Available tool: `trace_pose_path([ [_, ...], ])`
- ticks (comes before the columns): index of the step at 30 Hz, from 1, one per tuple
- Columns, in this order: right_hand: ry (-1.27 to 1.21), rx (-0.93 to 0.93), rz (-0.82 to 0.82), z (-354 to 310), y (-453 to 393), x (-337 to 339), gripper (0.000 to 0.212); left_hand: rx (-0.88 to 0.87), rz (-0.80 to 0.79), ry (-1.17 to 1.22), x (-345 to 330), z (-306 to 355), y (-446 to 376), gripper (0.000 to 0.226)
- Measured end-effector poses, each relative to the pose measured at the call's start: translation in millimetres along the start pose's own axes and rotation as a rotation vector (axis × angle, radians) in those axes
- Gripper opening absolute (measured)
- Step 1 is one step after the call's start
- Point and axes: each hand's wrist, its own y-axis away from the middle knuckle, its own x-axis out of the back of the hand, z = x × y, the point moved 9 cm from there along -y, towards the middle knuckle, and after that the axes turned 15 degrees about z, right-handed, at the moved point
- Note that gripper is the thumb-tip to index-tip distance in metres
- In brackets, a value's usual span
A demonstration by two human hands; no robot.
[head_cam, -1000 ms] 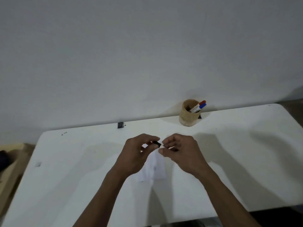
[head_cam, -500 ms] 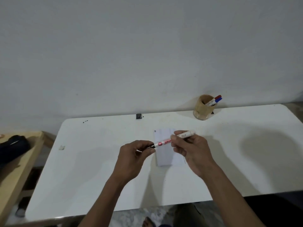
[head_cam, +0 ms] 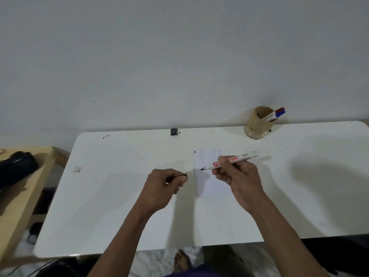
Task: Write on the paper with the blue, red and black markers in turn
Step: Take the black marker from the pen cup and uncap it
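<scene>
A small white paper (head_cam: 207, 156) lies in the middle of the white table (head_cam: 119, 206), with a small dark mark at its top left corner. My right hand (head_cam: 237, 180) holds the uncapped black marker (head_cam: 231, 159) above the paper, its black tip pointing left over the paper's left edge. My left hand (head_cam: 163, 186) is closed around the black cap (head_cam: 185, 174), just left of the paper. The red marker (head_cam: 280, 109) and the blue marker (head_cam: 281, 113) stand capped in a tan cup (head_cam: 254, 126) at the back right.
A small black clip (head_cam: 174, 131) sits at the table's back edge against the wall. A bit of tape (head_cam: 77, 169) lies near the left edge. A wooden side table (head_cam: 18, 196) with a black bag (head_cam: 16, 168) stands to the left. My foot (head_cam: 181, 258) shows below the front edge.
The cap has come off the marker: my left hand drew it away to the left while my right hand kept the marker over the paper. The view shifted too.
</scene>
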Motion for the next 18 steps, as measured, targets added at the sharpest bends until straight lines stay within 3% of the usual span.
trace_pose_path([
  [3, 0.042, 0.014, 0.013, -2.1, -14.8, 3.3, 0.016, -0.028, 0.147, -0.139, 7.4, -2.4, -26.7, 0.002],
  [7, 0.063, 0.006, 0.035, 2.8, -28.9, 6.2, 0.016, -0.051, 0.281, -0.291, 3.8, -2.1, -71.3, 0.01],
  [11, 0.078, -0.016, 0.062, 7.8, -44.4, 12.3, 0.018, -0.113, 0.245, -0.48, -18.5, -5.1, -110.6, 0.011],
  [18, 0.112, -0.035, 0.065, 8.0, -70.9, 21.2, 0.018, -0.06, 0.172, -0.606, -39.8, -22.1, -141.5, 0.013],
])
